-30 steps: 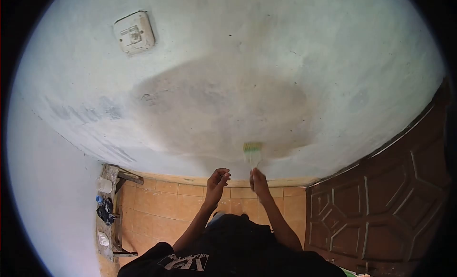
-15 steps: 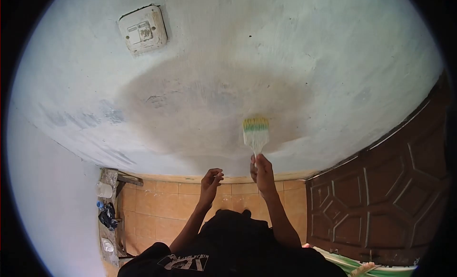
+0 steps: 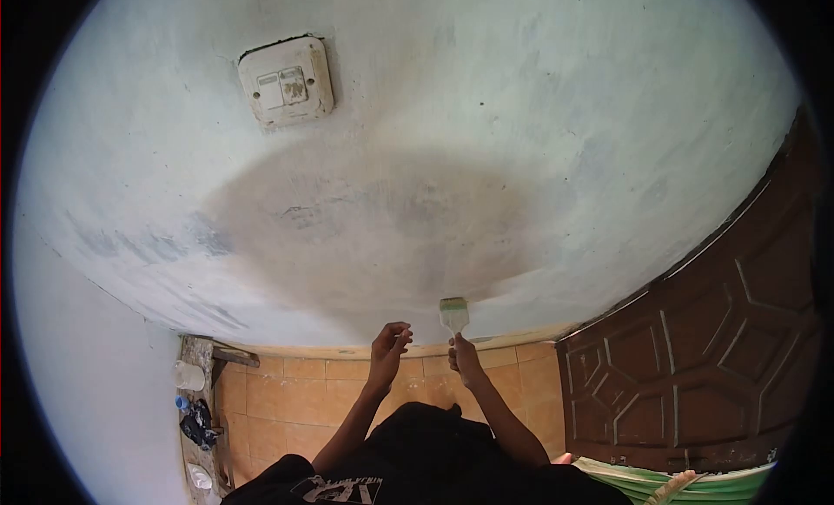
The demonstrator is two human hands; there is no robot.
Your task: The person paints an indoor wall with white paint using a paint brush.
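My right hand (image 3: 466, 359) is wrapped round the handle of a flat paintbrush (image 3: 453, 316). The brush points up, its bristles right at the lower part of the pale, patchy wall (image 3: 539, 149). To its left my left hand (image 3: 388, 350) is raised before the wall with its fingers curled and the fingertips pinched together; I cannot tell what, if anything, is in them. A broad brownish shadow falls across the wall above both hands.
A paint-smeared light switch (image 3: 287, 84) sits on the upper wall. At left a wooden bench (image 3: 196, 353) bears a white container (image 3: 189, 376) and a black plastic bag (image 3: 201, 424). A brown panelled door (image 3: 695, 357) is on the right, above green cloth (image 3: 721, 488). Orange tiles (image 3: 295, 407) cover the floor.
My right hand has brought the brush down the wall, slightly to the left. My left hand keeps its pinched shape. The view has tilted up a little, so the switch appears lower.
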